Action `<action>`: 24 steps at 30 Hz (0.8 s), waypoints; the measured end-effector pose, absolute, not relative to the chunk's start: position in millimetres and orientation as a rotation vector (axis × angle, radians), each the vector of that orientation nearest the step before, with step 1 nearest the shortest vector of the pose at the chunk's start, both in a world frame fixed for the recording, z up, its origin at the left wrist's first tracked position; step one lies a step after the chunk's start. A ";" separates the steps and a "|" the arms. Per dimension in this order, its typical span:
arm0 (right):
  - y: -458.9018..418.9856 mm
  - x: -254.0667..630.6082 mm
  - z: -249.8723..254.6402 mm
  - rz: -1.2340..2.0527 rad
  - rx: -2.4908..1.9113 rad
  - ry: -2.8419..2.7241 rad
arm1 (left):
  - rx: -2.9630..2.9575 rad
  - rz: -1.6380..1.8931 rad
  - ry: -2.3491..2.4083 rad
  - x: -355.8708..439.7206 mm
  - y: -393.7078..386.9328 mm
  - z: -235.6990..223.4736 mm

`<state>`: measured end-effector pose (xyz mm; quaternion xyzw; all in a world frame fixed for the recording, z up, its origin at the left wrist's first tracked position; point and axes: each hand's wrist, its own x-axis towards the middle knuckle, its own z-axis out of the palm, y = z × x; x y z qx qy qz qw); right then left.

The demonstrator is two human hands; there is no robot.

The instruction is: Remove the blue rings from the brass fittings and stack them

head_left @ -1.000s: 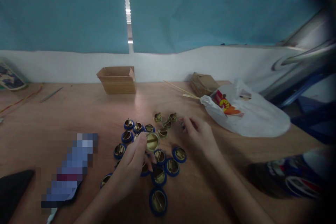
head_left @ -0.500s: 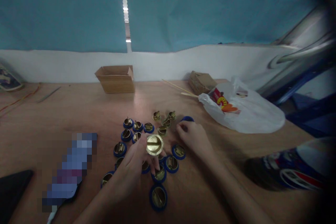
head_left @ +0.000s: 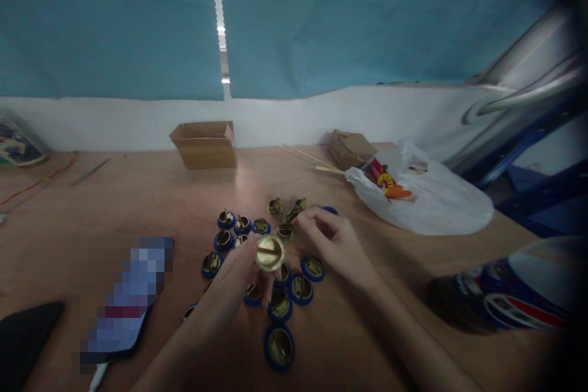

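Observation:
My left hand (head_left: 236, 275) is closed around a round gold pin-back badge (head_left: 269, 252), its pin bar facing up. The thumb presses the badge's left edge. Over on the right, my right hand (head_left: 337, 242) has its thumb and forefinger pinched together, the tips at the edge of a small gold pin-back piece (head_left: 291, 216) on the table. Whether they grip it is unclear. Other gold pieces (head_left: 285, 231) lie close by. Several blue-rimmed pin-back badges (head_left: 279, 348) lie face down around and beneath my hands, some partly hidden by my left hand. Another blue rim (head_left: 329, 211) shows behind my right hand.
A small open cardboard box (head_left: 209, 153) and a brown package (head_left: 351, 147) stand near the wall. A white plastic bag (head_left: 441, 196) and a large Pepsi bottle (head_left: 500, 294) are on the right. At left lie a phone (head_left: 131, 300) with a cable and a black object (head_left: 27, 343).
My right hand has moved left, from beside the blue rim to the small gold pieces. The left hand keeps hold of its gold badge in nearly the same place.

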<state>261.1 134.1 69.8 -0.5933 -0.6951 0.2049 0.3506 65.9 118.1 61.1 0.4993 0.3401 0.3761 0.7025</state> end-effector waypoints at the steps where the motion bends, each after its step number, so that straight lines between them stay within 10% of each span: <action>1: 131.4 257.4 71.3 0.642 -1.431 -1.765 | 1.167 0.862 0.795 65.4 115.9 62.1; 10: 117.5 240.7 71.0 0.986 -1.156 -1.802 | 2.448 1.112 1.106 68.7 109.1 43.7; 24: 126.5 248.7 64.3 1.046 -1.224 -1.682 | 2.357 1.316 1.219 69.2 112.2 42.4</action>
